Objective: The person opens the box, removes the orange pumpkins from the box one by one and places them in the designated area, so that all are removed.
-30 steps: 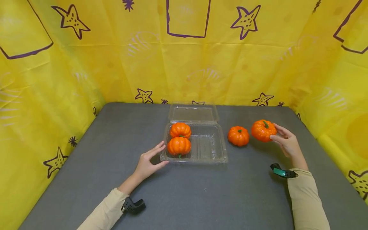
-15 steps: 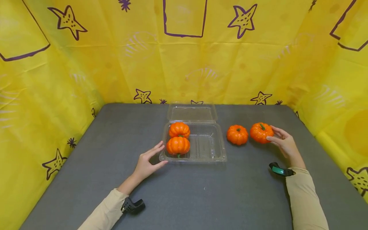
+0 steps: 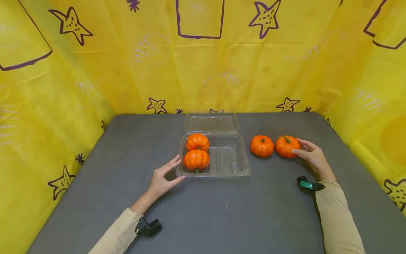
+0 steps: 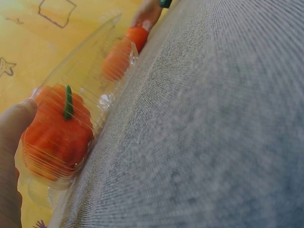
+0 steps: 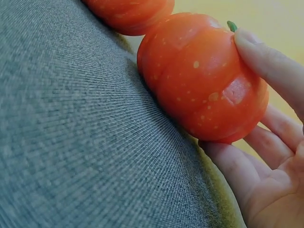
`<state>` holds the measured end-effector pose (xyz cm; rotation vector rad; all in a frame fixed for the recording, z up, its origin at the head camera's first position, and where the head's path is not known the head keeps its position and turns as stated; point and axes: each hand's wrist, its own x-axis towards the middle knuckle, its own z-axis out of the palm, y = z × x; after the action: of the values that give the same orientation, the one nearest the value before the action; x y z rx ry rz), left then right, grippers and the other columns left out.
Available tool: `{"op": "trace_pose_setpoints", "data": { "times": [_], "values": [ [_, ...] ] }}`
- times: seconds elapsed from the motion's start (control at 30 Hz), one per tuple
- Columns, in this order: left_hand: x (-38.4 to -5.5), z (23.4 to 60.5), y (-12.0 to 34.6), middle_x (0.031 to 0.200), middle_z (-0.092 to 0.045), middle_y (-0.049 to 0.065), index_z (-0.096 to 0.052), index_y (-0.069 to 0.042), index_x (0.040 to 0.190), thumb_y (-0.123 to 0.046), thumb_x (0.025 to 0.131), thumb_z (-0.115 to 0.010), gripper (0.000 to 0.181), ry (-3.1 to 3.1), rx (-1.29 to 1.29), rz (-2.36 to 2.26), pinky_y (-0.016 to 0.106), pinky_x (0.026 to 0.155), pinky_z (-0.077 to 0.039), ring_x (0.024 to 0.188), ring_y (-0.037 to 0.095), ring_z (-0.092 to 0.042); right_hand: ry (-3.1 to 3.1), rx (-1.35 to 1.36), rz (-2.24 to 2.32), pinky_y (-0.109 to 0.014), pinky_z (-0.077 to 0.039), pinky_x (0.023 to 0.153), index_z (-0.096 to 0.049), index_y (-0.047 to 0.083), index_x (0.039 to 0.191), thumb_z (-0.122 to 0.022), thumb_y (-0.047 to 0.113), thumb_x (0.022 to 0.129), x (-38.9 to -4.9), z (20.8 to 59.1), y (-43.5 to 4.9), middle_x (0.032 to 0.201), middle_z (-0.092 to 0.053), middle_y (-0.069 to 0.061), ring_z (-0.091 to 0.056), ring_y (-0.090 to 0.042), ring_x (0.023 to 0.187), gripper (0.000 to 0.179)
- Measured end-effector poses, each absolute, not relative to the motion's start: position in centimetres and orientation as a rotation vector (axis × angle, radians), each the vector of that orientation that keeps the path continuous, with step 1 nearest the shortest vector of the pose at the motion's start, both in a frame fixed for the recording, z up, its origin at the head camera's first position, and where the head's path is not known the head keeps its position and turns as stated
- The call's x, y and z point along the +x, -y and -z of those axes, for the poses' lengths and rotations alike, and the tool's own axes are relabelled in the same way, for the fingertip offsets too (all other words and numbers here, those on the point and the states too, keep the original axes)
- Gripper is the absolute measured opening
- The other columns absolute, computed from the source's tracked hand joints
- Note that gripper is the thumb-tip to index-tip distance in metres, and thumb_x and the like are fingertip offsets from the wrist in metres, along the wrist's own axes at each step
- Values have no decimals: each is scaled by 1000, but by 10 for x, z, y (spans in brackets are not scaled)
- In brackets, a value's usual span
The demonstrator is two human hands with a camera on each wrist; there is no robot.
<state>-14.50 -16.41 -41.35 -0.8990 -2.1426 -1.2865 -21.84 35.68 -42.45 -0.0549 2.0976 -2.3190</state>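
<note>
A clear plastic clamshell container [image 3: 226,155] lies with its lid [image 3: 210,122] folded back. Two small orange pumpkins, a rear one [image 3: 197,141] and a front one [image 3: 196,159], fill its left side. My left hand [image 3: 161,181] touches the container's front left corner, thumb and fingers spread. In the left wrist view a pumpkin [image 4: 57,133] shows through the clear wall by the thumb. To the right of the container, my right hand [image 3: 312,155] holds a speckled orange pumpkin [image 5: 199,80] between thumb and fingers, low at the table. Another pumpkin [image 3: 262,146] sits just left of it.
The grey cloth-covered table [image 3: 203,215] extends around the container. A yellow patterned curtain [image 3: 203,70] rises behind the table and along both sides.
My right hand has lowered the held pumpkin slightly and brought it down beside the other loose one. The left hand stays at the container's corner. The head view has shifted a little.
</note>
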Motion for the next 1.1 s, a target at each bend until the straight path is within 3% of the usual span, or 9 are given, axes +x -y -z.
{"op": "trace_pose_setpoints", "data": {
  "times": [0.3,0.53,0.63,0.73,0.87,1.1],
  "values": [
    [-144,415,165,114,-50,32,-57,15,106,9,55,-78,55,2140,-901,1282,25,93,-35,103,43,-50,-2258,-11,2148,-11,-41,77,-43,5,132,-66,8,81,-218,425,-359,111,-53,15,-48,6,98,56],
    [-144,416,165,114,-50,33,-57,15,106,11,55,-78,56,2123,-916,1286,25,93,-36,102,43,-51,-2392,39,1972,-10,-38,81,-29,-4,136,-66,16,83,-217,423,-358,120,-49,9,-44,3,104,68],
    [-145,416,164,114,-50,32,-57,15,106,10,55,-78,56,2126,-912,1286,25,93,-36,103,43,-50,-2440,69,1874,-16,-34,91,-26,-4,138,-64,22,84,-217,418,-357,132,-42,-2,-40,-3,112,70],
    [-145,415,164,114,-50,31,-57,15,106,10,55,-78,55,2132,-906,1282,25,93,-36,103,42,-50,-2492,93,1768,-33,-23,102,-24,-3,139,-62,27,85,-218,413,-356,139,-31,-15,-32,-17,122,72],
    [-144,414,165,114,-50,32,-57,15,106,10,55,-78,55,2136,-910,1270,24,93,-36,103,43,-51,-2560,72,1633,-50,-14,101,-22,-4,138,-60,31,86,-218,408,-354,139,-22,-27,-22,-36,126,73],
    [-145,413,164,114,-50,32,-57,15,106,10,55,-78,55,2136,-908,1283,25,92,-36,102,43,-51,-2502,53,1645,-50,-6,102,-13,1,141,-59,31,87,-218,402,-352,144,-10,-21,-8,-33,131,77]
  ]
}}
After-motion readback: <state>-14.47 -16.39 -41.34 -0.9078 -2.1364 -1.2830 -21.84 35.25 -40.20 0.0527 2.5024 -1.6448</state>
